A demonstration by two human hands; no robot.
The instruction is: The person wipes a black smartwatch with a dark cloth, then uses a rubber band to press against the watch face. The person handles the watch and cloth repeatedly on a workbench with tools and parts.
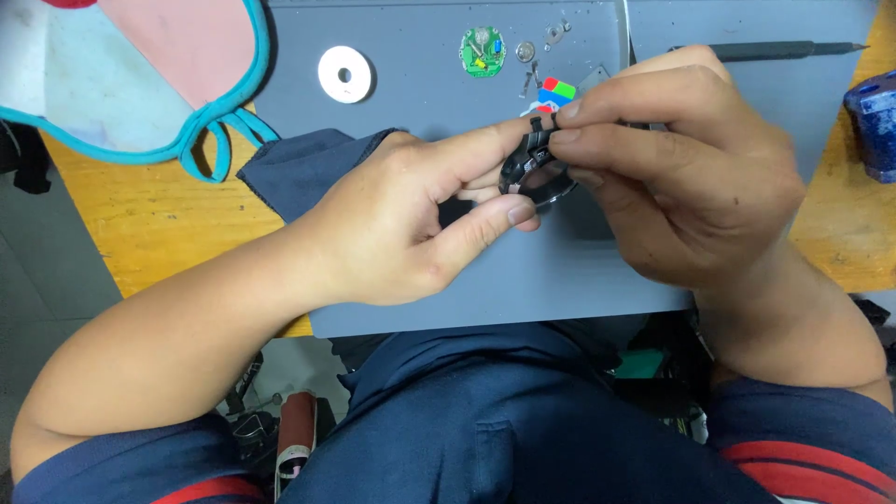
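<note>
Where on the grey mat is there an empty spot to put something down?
The grey mat is bare along its near edge under the left hand and right hand, and between the white ring and blue cloth. It is crowded at the far edge: green round part, small metal bits, coloured cube.

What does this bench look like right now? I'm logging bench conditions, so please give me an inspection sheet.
Surface: grey mat on a yellow wooden table.
Job's things: black watch case, held above the mat by both hands.
Clutter: white ring, green round circuit piece, small metal parts, colourful cube, dark pen-like tool, blue cloth, blue block, pink-and-teal fabric.
Grippers: left hand and right hand both pinch the case.
Cables: nothing seen.
Surroundings: the person's dark blue clothing below the table edge.
</note>
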